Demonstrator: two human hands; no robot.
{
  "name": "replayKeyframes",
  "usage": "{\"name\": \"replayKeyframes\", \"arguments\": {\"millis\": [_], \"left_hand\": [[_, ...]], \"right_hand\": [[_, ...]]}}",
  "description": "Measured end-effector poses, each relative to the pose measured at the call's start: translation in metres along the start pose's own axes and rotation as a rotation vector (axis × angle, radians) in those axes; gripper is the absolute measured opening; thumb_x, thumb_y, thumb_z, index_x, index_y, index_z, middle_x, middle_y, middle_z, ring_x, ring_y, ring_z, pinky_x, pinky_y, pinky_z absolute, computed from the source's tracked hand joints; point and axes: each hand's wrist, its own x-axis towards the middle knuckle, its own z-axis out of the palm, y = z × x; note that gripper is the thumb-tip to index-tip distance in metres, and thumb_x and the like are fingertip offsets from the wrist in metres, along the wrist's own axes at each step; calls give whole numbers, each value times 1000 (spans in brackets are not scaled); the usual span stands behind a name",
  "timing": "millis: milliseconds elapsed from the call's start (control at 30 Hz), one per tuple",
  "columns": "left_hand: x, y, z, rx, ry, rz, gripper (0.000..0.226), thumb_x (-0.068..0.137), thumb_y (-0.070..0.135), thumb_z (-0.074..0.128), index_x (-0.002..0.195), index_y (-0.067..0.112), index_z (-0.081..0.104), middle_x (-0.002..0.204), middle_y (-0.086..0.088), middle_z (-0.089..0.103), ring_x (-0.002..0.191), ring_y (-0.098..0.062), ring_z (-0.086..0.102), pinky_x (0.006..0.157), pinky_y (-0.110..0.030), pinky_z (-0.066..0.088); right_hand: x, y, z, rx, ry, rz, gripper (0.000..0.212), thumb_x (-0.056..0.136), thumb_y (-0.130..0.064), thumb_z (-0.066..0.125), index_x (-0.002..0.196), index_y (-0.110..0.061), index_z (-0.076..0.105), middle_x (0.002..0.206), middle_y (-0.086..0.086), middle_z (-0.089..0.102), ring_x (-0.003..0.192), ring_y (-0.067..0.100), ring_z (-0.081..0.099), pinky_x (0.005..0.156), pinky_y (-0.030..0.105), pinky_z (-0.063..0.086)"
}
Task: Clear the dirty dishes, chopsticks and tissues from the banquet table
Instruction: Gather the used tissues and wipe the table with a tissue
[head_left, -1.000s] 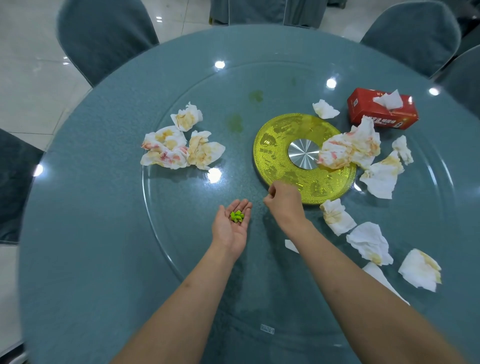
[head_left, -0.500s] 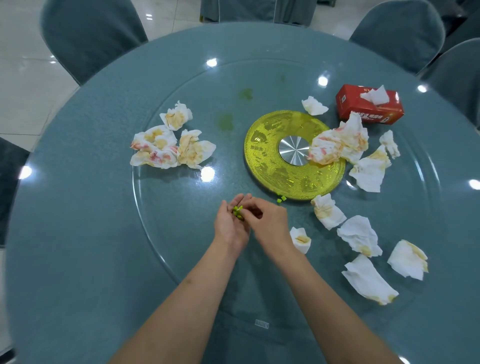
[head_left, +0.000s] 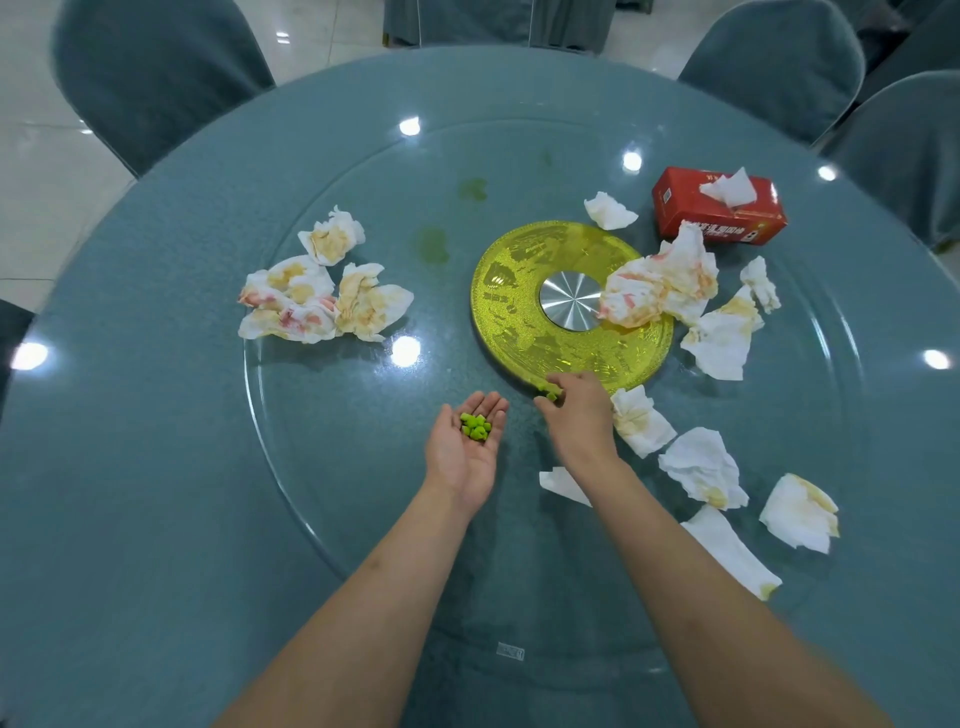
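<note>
We note the left hand (head_left: 464, 451) lying palm up near the centre, its fingers straight and relaxed, cupping a small heap of green scraps (head_left: 475, 426); we judge it serves as a collecting tray so the bits need not be carried off one at a time. At 1 o'clock from it, the right hand (head_left: 576, 410) reaches palm down to the near edge of the yellow turntable hub (head_left: 524, 312), its fingers curled and pinching further green bits (head_left: 546, 391) on the glass lazy Susan (head_left: 337, 467).

The task's tissues remain on the worktop: loose used tissues (head_left: 701, 465) at 3 to 4 o'clock of the hands, a stained wad (head_left: 660, 286) on the hub's 3 o'clock side, and a stained cluster (head_left: 322, 296) at 10 o'clock. Farthest, at 1 o'clock, stands a red tissue box (head_left: 719, 210). No dishes or chopsticks are in view.

Against the picture half a second earlier, the right hand has left the left palm, where it met the heap, and gone out to the hub's edge; the heap in the palm is now uncovered.
</note>
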Motion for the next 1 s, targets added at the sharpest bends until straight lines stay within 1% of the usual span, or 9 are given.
{"name": "replayKeyframes", "arguments": {"millis": [100, 167, 300, 400, 500, 600, 667, 767, 1000], "left_hand": [[2, -1, -1, 1, 2, 4, 55, 113, 36, 28, 135, -8, 54, 133, -26, 63, 116, -33, 66, 93, -35, 56], [3, -1, -1, 1, 5, 2, 55, 113, 35, 28, 134, -8, 55, 133, -26, 63, 118, -33, 65, 92, -35, 56], [4, -2, -3, -3, 12, -6, 55, 113, 35, 28, 132, -8, 56, 126, -25, 65, 117, -33, 65, 93, -34, 56], [3, -3, -5, -3, 17, -8, 54, 113, 36, 28, 129, -7, 57, 115, -23, 69, 109, -31, 69, 91, -35, 57], [3, -4, -7, -10, 15, -11, 54, 113, 36, 28, 127, -7, 58, 114, -23, 69, 108, -32, 69, 94, -36, 57], [1, -4, -8, -12, 12, -11, 54, 113, 36, 28, 128, -7, 57, 113, -22, 69, 110, -32, 68, 96, -36, 56], [-1, -5, -8, -9, 10, -15, 54, 113, 36, 27, 129, -7, 57, 113, -22, 69, 111, -32, 68, 95, -35, 56], [-2, -4, -8, -11, 14, -16, 55, 113, 36, 28, 129, -7, 57, 114, -23, 69, 111, -32, 67, 96, -36, 56], [-3, -1, -10, -7, 27, -19, 53, 113, 35, 28, 126, -6, 58, 119, -24, 67, 112, -32, 67, 95, -36, 56]], "right_hand": [[6, 0, 3, -55, -72, -19, 48, 93, -22, 75, 138, -10, 63, 133, 16, 52, 122, 31, 53, 105, 35, 39], [9, 0, 5, -90, -87, -33, 47, 92, -22, 75, 136, -8, 64, 131, 17, 53, 122, 32, 52, 104, 33, 38], [11, 0, 7, -134, -90, -68, 29, 92, -21, 74, 118, -10, 75, 113, 15, 62, 107, 33, 59, 93, 36, 43], [8, -4, 8, -124, -68, -69, 18, 93, -15, 70, 108, -10, 79, 110, 13, 67, 102, 30, 63, 88, 34, 46], [8, -10, 9, -194, -55, -68, 17, 91, -10, 66, 101, -10, 81, 106, 11, 73, 100, 29, 66, 84, 35, 50], [9, -14, 9, -260, -90, -65, 17, 88, -9, 67, 101, -9, 79, 104, 12, 73, 99, 30, 66, 82, 35, 49], [9, -14, 10, -266, -96, -75, 14, 85, -7, 67, 96, -9, 76, 99, 12, 72, 95, 31, 65, 78, 35, 49], [7, -13, 10, -254, -88, -77, 8, 82, -7, 69, 89, -10, 72, 95, 11, 69, 90, 30, 62, 73, 34, 44], [2, -11, 12, -212, -87, -67, 9, 80, -8, 70, 86, -13, 65, 92, 8, 61, 84, 28, 56, 67, 31, 34]]}}
